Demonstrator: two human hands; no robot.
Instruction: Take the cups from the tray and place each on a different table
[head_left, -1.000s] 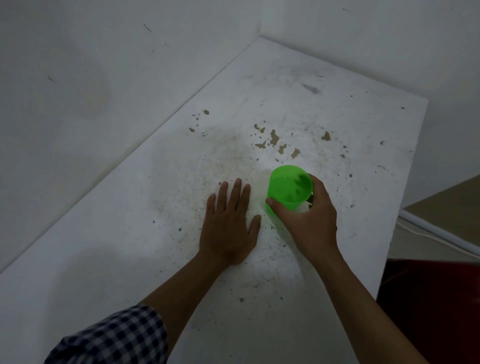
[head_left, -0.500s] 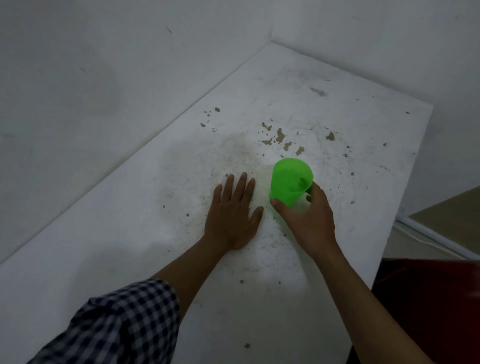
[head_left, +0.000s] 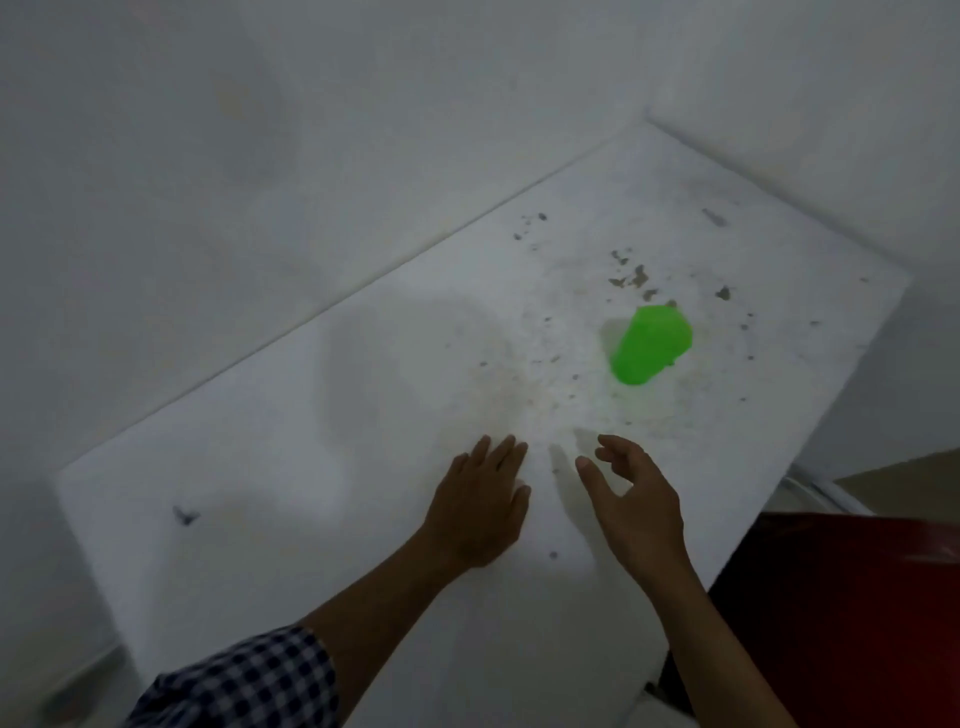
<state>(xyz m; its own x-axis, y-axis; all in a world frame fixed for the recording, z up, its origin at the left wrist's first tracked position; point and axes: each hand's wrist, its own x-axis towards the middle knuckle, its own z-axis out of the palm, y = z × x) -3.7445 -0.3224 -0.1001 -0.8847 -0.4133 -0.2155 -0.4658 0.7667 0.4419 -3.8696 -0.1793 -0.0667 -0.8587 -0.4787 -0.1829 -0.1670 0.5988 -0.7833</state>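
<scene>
A translucent green cup (head_left: 650, 344) stands by itself on the worn white table (head_left: 363, 415), toward its far right part, with nothing touching it. My right hand (head_left: 636, 506) hovers well short of the cup, nearer to me, fingers curled apart and empty. My left hand (head_left: 480, 504) lies flat on the table surface just left of the right hand, fingers spread, holding nothing. No tray is in view.
White walls close the table in on the left and at the back (head_left: 208, 182). Chipped paint patches (head_left: 636, 278) mark the surface behind the cup. The table's right edge drops to a dark red surface (head_left: 857, 623) at lower right.
My right hand has let go of the green cup and pulled back toward me. The cup stays standing on the table. My left hand has also slid back.
</scene>
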